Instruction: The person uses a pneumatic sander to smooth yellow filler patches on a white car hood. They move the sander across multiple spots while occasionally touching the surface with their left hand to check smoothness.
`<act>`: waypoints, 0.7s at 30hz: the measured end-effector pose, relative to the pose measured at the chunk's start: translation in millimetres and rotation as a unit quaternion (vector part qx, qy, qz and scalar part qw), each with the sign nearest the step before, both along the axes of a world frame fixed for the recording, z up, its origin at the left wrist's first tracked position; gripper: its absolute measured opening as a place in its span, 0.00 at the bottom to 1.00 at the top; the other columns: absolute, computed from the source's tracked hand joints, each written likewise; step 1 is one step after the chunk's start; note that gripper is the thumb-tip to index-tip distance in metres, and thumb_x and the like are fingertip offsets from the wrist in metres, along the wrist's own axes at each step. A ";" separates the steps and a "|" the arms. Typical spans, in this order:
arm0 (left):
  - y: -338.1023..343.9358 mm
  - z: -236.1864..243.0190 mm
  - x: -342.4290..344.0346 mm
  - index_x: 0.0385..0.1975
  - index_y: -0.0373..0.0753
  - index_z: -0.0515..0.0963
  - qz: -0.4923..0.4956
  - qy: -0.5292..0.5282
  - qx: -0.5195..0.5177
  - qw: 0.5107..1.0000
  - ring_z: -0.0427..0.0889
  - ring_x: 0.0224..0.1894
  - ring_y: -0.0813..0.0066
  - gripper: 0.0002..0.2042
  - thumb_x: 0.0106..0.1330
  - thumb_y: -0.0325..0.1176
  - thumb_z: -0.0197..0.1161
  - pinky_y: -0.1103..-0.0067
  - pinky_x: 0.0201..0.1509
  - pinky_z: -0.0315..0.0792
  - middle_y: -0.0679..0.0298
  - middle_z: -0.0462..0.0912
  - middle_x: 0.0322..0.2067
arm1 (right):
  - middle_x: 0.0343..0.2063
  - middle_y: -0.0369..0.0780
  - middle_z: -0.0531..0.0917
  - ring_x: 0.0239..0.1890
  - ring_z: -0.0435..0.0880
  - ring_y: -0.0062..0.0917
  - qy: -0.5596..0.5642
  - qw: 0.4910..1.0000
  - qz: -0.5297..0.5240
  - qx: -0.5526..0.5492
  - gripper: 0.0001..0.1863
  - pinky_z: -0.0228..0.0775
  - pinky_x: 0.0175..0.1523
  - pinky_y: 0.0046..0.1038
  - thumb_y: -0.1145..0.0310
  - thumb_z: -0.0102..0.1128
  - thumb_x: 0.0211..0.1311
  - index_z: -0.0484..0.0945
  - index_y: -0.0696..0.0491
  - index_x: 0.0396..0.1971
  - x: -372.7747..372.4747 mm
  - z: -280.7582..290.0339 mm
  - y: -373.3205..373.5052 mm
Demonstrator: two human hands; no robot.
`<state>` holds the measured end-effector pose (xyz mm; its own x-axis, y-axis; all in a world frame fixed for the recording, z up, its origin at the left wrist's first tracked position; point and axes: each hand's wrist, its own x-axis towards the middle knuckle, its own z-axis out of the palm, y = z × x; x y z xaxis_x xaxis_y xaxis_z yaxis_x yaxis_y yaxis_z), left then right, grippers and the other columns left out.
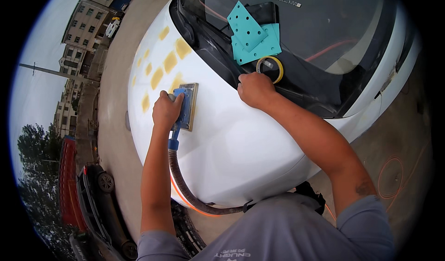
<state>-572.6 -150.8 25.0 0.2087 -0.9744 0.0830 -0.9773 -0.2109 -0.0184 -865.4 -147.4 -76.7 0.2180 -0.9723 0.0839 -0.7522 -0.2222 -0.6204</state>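
My left hand [167, 108] is closed round the handle of a blue hand sander [184, 107] with a rectangular pad, lying on the white car hood [222, 149] beside yellowish sanded patches [170, 62]. A ribbed grey hose [183, 180] runs from it toward my body. My right hand [255, 88] is curled at the hood's rear edge, fingertips partly hidden. Just beyond it, a yellow tape roll [279, 75] and turquoise perforated sheets [250, 47] lie at the windscreen's base, on or beside a black flat item [271, 12].
The windscreen [333, 29] fills the upper right. A dark parked car [97, 205] and a red truck body [67, 177] stand at left, with buildings [85, 19] and trees behind. An orange hose [389, 177] loops on the ground [394, 131] at right.
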 end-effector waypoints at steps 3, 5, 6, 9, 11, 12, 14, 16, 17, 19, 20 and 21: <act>-23.2 -6.1 46.4 0.48 0.27 0.77 0.050 -0.022 -0.016 0.998 0.90 0.47 0.43 0.33 0.68 0.60 0.66 0.57 0.53 0.82 0.41 0.89 0.43 | 0.37 0.48 0.90 0.42 0.90 0.45 0.001 1.000 0.010 0.010 0.09 0.83 0.46 0.45 0.67 0.59 0.69 0.85 0.56 0.37 8.0 3.2 0.9; -21.6 -6.9 42.4 0.47 0.27 0.77 0.057 -0.005 -0.003 0.998 0.90 0.46 0.44 0.34 0.67 0.61 0.68 0.59 0.52 0.82 0.41 0.89 0.43 | 0.37 0.48 0.90 0.42 0.90 0.45 0.003 1.000 0.012 0.017 0.10 0.83 0.47 0.45 0.67 0.59 0.69 0.85 0.56 0.37 5.7 3.2 1.0; -12.3 -4.1 25.8 0.47 0.28 0.77 0.043 -0.001 0.005 0.999 0.90 0.46 0.44 0.34 0.67 0.61 0.68 0.59 0.51 0.82 0.41 0.89 0.42 | 0.37 0.48 0.90 0.42 0.90 0.45 0.005 1.000 0.010 0.021 0.10 0.83 0.47 0.45 0.67 0.59 0.69 0.85 0.56 0.37 3.1 4.3 0.6; 15.0 -4.6 -4.7 0.46 0.28 0.76 -0.009 0.017 0.008 1.000 0.90 0.43 0.45 0.34 0.66 0.61 0.69 0.60 0.49 0.82 0.40 0.89 0.41 | 0.34 0.50 0.89 0.40 0.89 0.48 -0.010 1.000 0.000 0.012 0.10 0.82 0.47 0.48 0.66 0.57 0.70 0.84 0.57 0.37 -1.8 0.6 0.3; 23.1 1.5 -11.8 0.46 0.27 0.76 -0.022 0.036 0.034 0.999 0.90 0.42 0.45 0.34 0.66 0.61 0.69 0.60 0.49 0.82 0.40 0.88 0.40 | 0.34 0.50 0.89 0.40 0.89 0.48 -0.008 1.000 -0.006 0.007 0.10 0.82 0.47 0.48 0.67 0.57 0.69 0.84 0.57 0.37 -4.0 -1.3 -0.3; 17.9 2.4 1.1 0.45 0.27 0.76 -0.002 0.032 0.025 0.999 0.90 0.42 0.45 0.34 0.65 0.60 0.70 0.60 0.49 0.82 0.40 0.88 0.40 | 0.36 0.49 0.89 0.41 0.90 0.47 -0.004 1.000 -0.005 0.006 0.10 0.83 0.47 0.46 0.68 0.57 0.69 0.84 0.57 0.37 -1.7 0.3 -0.3; 1.4 -3.4 38.2 0.45 0.27 0.76 0.040 0.028 0.015 0.999 0.90 0.43 0.46 0.34 0.65 0.60 0.70 0.60 0.49 0.82 0.40 0.88 0.40 | 0.38 0.48 0.90 0.42 0.90 0.45 0.001 1.000 0.000 0.010 0.09 0.83 0.47 0.45 0.69 0.58 0.68 0.85 0.56 0.38 4.0 2.5 -0.6; -7.2 -8.0 68.6 0.46 0.26 0.76 0.072 0.027 0.002 0.997 0.91 0.42 0.47 0.35 0.63 0.59 0.73 0.61 0.50 0.82 0.40 0.88 0.40 | 0.38 0.48 0.90 0.43 0.90 0.45 0.000 1.000 0.008 0.023 0.09 0.84 0.47 0.45 0.69 0.58 0.68 0.85 0.56 0.38 10.0 1.5 1.5; -7.2 -7.6 63.1 0.46 0.26 0.75 0.047 0.033 0.004 0.998 0.91 0.43 0.48 0.35 0.62 0.59 0.74 0.61 0.50 0.82 0.40 0.88 0.40 | 0.38 0.48 0.90 0.43 0.90 0.45 0.003 1.000 0.007 0.026 0.09 0.84 0.47 0.45 0.69 0.58 0.68 0.85 0.56 0.38 7.0 3.2 1.8; 2.2 -6.1 45.5 0.47 0.26 0.75 -0.001 0.046 0.010 0.999 0.91 0.43 0.49 0.36 0.60 0.58 0.76 0.62 0.50 0.82 0.40 0.88 0.40 | 0.39 0.48 0.90 0.43 0.90 0.45 0.009 0.999 0.006 0.033 0.09 0.84 0.47 0.45 0.69 0.57 0.68 0.85 0.56 0.38 3.8 8.0 1.6; 9.5 -3.9 26.3 0.48 0.26 0.75 -0.024 0.046 0.015 0.999 0.91 0.42 0.50 0.36 0.58 0.57 0.78 0.63 0.50 0.83 0.41 0.88 0.40 | 0.39 0.48 0.90 0.43 0.90 0.45 0.009 1.000 0.002 0.029 0.09 0.84 0.47 0.45 0.70 0.57 0.68 0.85 0.55 0.38 0.0 8.3 0.6; 14.4 -0.3 13.9 0.49 0.26 0.75 -0.024 0.056 0.024 0.998 0.91 0.41 0.50 0.37 0.58 0.57 0.78 0.64 0.49 0.83 0.41 0.88 0.40 | 0.39 0.48 0.90 0.44 0.90 0.45 0.011 1.000 0.004 0.027 0.09 0.84 0.47 0.45 0.70 0.57 0.67 0.85 0.55 0.38 -1.3 8.2 0.8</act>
<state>-558.7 -136.4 24.6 0.1666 -0.9859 0.0147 -0.9829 -0.1649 0.0817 -866.6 -146.6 -68.5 0.2268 -0.9736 0.0266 -0.7645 -0.1948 -0.6145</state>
